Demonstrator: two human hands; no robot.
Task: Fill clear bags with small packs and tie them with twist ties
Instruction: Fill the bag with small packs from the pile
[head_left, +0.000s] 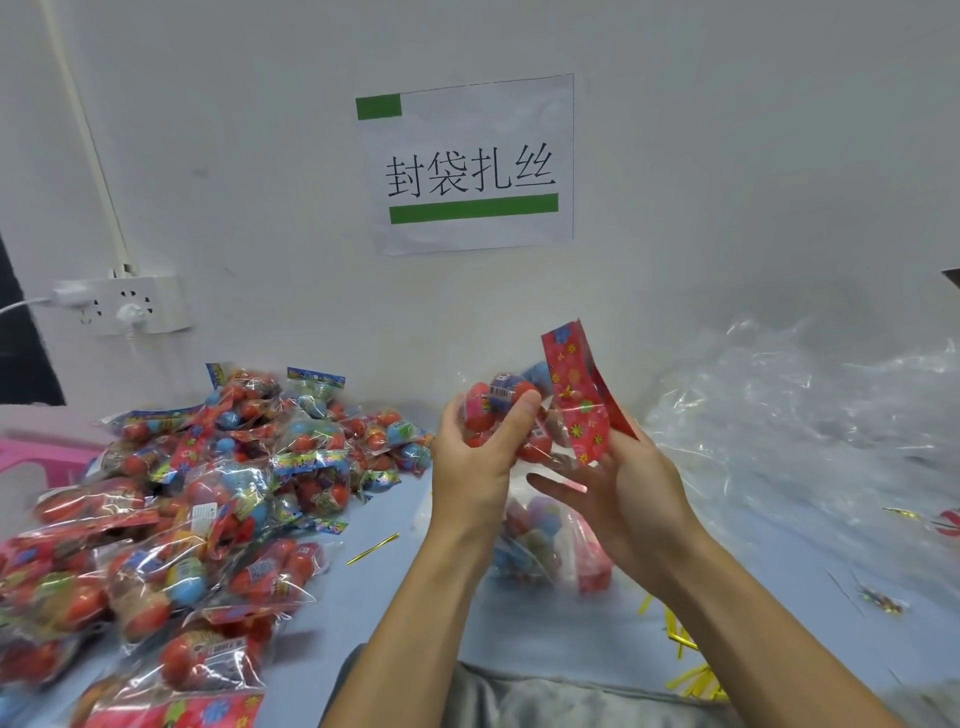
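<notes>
**Pack going into the bag**

Pack (501, 410) of red and blue balls sits in my left hand (475, 457). My fingers curl round it and my thumb presses on its front, so it is held tight. My right hand (631, 493) pinches the bag (550, 540) by its red flowery top (576, 400). My thumb is on that red part; the fingers below stick out straight.

The bag's red top stands up tall and leans a bit to the left. The clear part hangs down between my wrists, with more balls inside it. The pack is just left of the red top, almost touching it. So I think the pack must go right and down to get into the bag's mouth. I cannot tell how wide the mouth is.

Big pile of packs (171, 499) lies on the table (395, 587) to my left. One gold tie (373, 548) lies near my left arm. More ties (691, 670) lie by my right arm. Empty clear bags (810, 431) are heaped on the right.
</notes>
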